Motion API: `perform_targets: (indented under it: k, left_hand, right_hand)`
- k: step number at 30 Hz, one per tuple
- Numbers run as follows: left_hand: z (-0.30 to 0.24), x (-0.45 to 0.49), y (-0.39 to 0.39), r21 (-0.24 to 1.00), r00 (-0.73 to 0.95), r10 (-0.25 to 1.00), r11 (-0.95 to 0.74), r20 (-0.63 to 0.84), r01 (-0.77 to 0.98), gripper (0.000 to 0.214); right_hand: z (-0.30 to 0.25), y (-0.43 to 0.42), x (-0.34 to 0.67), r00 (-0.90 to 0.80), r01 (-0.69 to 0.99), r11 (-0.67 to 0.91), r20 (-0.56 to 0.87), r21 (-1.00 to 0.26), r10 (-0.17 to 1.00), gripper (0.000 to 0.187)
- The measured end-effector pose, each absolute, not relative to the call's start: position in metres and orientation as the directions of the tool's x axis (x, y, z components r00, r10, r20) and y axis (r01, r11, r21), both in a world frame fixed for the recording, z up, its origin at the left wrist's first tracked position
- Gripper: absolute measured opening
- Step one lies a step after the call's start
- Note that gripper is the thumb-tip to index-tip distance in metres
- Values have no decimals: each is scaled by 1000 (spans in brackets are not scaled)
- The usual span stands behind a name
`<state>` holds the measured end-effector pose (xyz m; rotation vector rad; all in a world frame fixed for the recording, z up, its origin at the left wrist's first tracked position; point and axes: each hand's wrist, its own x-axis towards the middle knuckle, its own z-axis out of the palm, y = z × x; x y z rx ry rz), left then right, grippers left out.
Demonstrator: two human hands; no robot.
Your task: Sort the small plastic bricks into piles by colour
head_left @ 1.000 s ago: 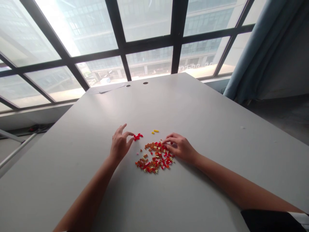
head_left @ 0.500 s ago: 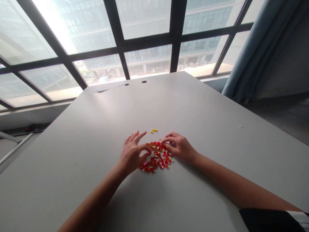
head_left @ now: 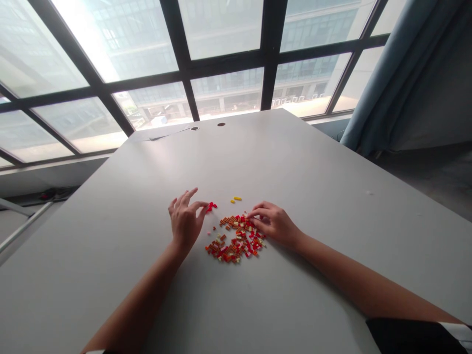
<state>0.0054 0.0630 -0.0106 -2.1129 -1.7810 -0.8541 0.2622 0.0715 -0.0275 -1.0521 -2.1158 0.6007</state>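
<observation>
A loose ring-shaped pile of small toy building bricks [head_left: 230,256], mostly brown, red and cream, lies on the table in front of me. Left of it, my left hand [head_left: 184,221] pinches a red brick between thumb and index finger, at the edge of a small group of red bricks [head_left: 212,206]; the other fingers are spread. My right hand [head_left: 273,223] rests at the pile's upper right edge, its thumb and fingertips drawn together among the bricks. What those fingertips hold, if anything, is too small to make out.
Two yellow bricks [head_left: 237,198] lie beyond the pile on the white table [head_left: 295,162]. Two round holes [head_left: 221,124] and a flat sheet [head_left: 162,135] are near its far edge. Behind stand large windows, with a blue curtain [head_left: 383,78] at the right.
My left hand has moved left and away from the pile to the small red group, uncovering the pile's left side. My right hand stays in place.
</observation>
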Motion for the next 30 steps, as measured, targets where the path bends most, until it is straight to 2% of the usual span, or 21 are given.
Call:
perform_targets:
  k: [4,9,13,17,26,30]
  left_hand:
    - [-11,1,62,214,53,799,-224,599,951,16]
    - [-10,0,56,242,88,806,-277,585,930,17]
    - [-11,2,51,221,136,813,-308,566,925,17]
    - [-10,7,47,199,178,807,-342,563,918,17]
    - [-9,15,44,208,219,798,-392,561,896,15]
    - [-3,27,38,252,216,801,-411,558,876,11]
  right_hand:
    - [-25,73,262,-407,524,557,385,-644,828,14]
    - [-20,82,258,-519,529,609,343,-591,783,16]
    - [-18,88,251,-577,563,650,321,-511,751,15]
    - [-15,88,247,-555,635,599,250,-488,793,10]
    - [-5,84,247,-434,672,441,166,-595,885,2]
    - [-2,80,244,-349,544,323,140,-774,926,6]
